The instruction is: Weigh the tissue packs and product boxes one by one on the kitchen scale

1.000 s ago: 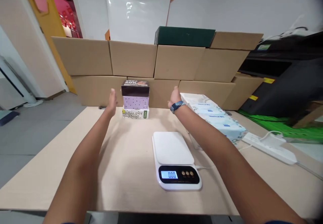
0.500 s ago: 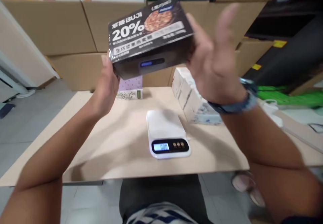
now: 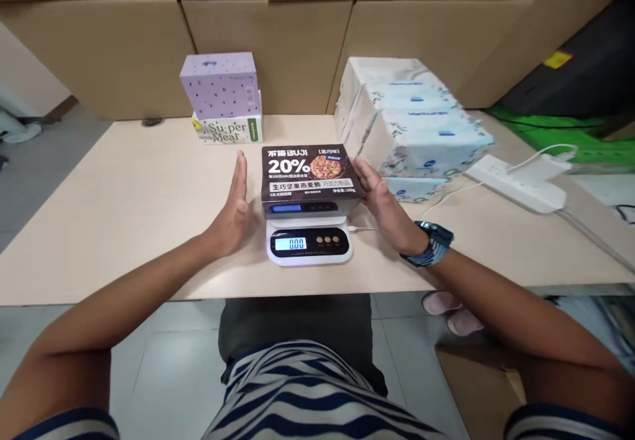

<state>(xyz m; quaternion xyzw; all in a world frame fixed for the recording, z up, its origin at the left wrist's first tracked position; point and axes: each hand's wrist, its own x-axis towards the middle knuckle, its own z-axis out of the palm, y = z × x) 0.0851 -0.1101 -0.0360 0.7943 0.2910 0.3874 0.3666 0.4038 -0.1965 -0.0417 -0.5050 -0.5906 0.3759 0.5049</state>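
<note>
A black snack box (image 3: 311, 174) with "20%" and a cookie picture on top is at the platform of a white digital scale (image 3: 275, 255). The lit display reads 0.00; I cannot tell whether the box rests fully on the platform. To the left of the box, my left hand (image 3: 232, 218) is upright and open, with a gap between palm and box. My right hand (image 3: 389, 215) has its fingers stretched out along the box's right side, at or touching its edge. The box hides most of the scale's platform.
Behind on the left, a purple box (image 3: 221, 89) stands on a white "Super Meal" box (image 3: 231, 130). Tissue packs (image 3: 417, 129) are stacked at the back right. A power strip (image 3: 518, 185) and white cable lie on the right. Cardboard boxes (image 3: 268, 56) line the table's back.
The black box has come down from the raised hands to the scale. My left hand has let go and moved away from it, and the view has tilted downward.
</note>
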